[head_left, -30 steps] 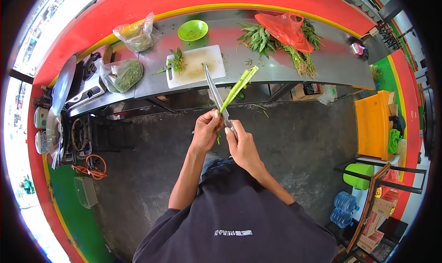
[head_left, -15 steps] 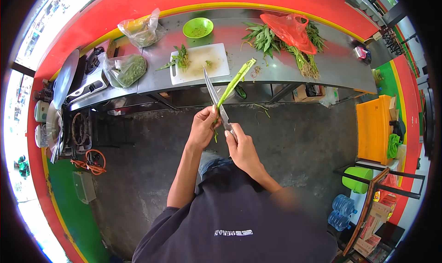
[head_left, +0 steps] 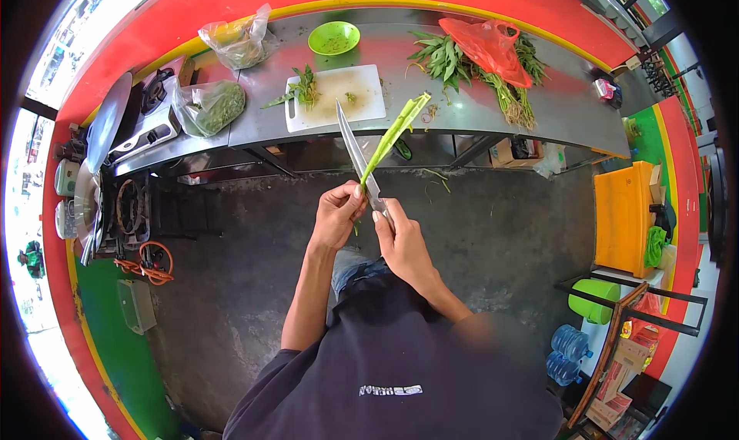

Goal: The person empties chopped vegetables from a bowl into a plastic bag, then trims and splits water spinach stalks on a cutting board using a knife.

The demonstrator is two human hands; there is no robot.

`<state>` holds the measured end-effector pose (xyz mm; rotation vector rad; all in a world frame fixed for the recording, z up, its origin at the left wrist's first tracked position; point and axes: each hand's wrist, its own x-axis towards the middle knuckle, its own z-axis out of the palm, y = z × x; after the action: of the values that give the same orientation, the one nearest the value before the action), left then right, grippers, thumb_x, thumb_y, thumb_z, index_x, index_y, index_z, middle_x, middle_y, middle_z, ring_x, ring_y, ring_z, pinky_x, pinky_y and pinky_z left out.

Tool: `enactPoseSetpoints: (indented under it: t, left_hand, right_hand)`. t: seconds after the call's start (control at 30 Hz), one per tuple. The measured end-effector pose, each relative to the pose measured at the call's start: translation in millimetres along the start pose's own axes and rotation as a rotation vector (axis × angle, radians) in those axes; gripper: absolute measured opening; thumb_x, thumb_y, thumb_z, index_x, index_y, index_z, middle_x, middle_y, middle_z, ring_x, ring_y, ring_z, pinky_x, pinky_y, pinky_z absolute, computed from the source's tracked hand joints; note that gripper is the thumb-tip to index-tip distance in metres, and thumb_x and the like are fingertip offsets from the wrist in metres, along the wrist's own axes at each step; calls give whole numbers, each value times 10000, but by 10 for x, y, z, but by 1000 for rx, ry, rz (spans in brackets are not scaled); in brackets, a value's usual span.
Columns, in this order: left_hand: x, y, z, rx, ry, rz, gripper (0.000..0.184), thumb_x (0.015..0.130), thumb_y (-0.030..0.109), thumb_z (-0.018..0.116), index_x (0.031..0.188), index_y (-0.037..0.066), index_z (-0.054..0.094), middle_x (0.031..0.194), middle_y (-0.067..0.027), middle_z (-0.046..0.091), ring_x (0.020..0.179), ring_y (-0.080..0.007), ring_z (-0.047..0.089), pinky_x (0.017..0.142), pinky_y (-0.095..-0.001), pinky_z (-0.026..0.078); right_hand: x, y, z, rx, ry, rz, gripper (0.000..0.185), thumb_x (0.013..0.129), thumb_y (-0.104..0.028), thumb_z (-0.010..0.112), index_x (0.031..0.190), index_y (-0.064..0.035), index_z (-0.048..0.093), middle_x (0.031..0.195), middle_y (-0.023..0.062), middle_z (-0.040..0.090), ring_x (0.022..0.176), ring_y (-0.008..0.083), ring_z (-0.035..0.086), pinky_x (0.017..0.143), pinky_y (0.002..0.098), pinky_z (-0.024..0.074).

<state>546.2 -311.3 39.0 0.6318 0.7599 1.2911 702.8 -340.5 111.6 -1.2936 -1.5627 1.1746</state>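
Note:
Green stems [head_left: 396, 136] rise up and to the right from my left hand [head_left: 339, 213], whose fingers are closed around their lower end. My right hand [head_left: 402, 244] grips the handle of a long knife [head_left: 356, 149]. Its blade points up and to the left, crossing the stems just above my left fingers. Beyond the hands, a white cutting board [head_left: 362, 101] lies on the metal table [head_left: 265, 132] with leafy greens [head_left: 305, 88] at its left side. A green bowl [head_left: 334, 38] is behind the board.
Leafy bunches with roots [head_left: 512, 101] lie under a red plastic bag [head_left: 489, 49] at the right of the table. Two clear bags, one with greens [head_left: 219, 109], are at the left, beside a stove [head_left: 146, 128]. An orange cabinet [head_left: 620, 218] stands at the right.
The knife and stems stay crossed, with only small shifts of both hands. Since the earliest frame, the view has moved slightly, and a small green piece now shows clear of the knife on the board.

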Motion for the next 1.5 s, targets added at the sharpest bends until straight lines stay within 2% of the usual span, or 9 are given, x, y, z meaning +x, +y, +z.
enactPoseSetpoints:
  t: [0.3,0.37,0.57,0.63,0.7,0.73,0.9,0.97,1.5]
  left_hand:
    - [-1,-31,-56,-90,43,43,182,1026,116,604,897,31,699,793,18,546,683,-80,454,613,-233,369]
    - [10,-48,-82,-107,52,44,175,1023,116,609,899,31,699,790,18,545,680,-78,453,609,-233,368]
    - [43,118,-154,-76,59,53,160,1002,130,647,895,28,707,778,19,542,661,-70,442,577,-231,350]
    - [48,200,-221,-11,-30,11,168,998,136,656,889,23,712,780,18,546,646,-63,430,560,-227,332]
    - [60,229,-246,-18,-14,21,179,996,148,664,883,19,714,780,17,550,634,-57,419,545,-223,315]
    - [66,252,-255,-12,4,28,182,997,152,663,884,19,713,771,17,548,629,-57,415,542,-223,312]
    - [82,349,-272,-15,143,-34,186,998,178,673,908,19,708,718,22,571,610,-46,434,541,-213,336]
    - [92,334,-320,-1,161,-12,183,995,188,678,932,20,712,717,21,584,611,-42,447,544,-209,345]
    - [182,442,-614,-94,204,-21,165,997,165,662,920,25,702,756,19,562,667,-61,445,588,-221,357]
  right_hand:
    - [-41,30,59,-36,-54,7,178,1027,-113,546,1159,6,544,629,95,465,523,136,434,508,340,375]
    - [-30,-9,39,-73,-108,88,241,1007,-100,563,1216,14,525,677,197,577,581,377,604,542,424,431]
    - [47,-74,141,-56,-91,46,232,1013,-100,561,1211,19,535,641,168,529,512,280,531,527,381,417]
    - [83,-85,209,-56,-87,17,227,1016,-100,559,1208,20,539,630,167,512,505,234,495,521,370,405]
    - [135,-99,251,-45,-83,57,184,1036,-149,543,1136,6,542,629,78,434,554,114,391,514,337,358]
    - [166,-73,282,-40,-80,28,188,1040,-165,539,1129,0,545,621,72,425,542,106,389,502,337,347]
    - [299,-105,416,-64,-96,8,193,1043,-177,535,1129,-5,550,603,57,409,522,86,363,483,330,323]
    - [349,-115,444,-91,-124,49,186,1035,-133,533,1160,3,545,606,126,471,498,164,430,502,351,364]
    - [536,-118,691,-118,-173,44,180,1038,-136,528,1139,13,531,603,131,469,484,186,440,492,367,368]
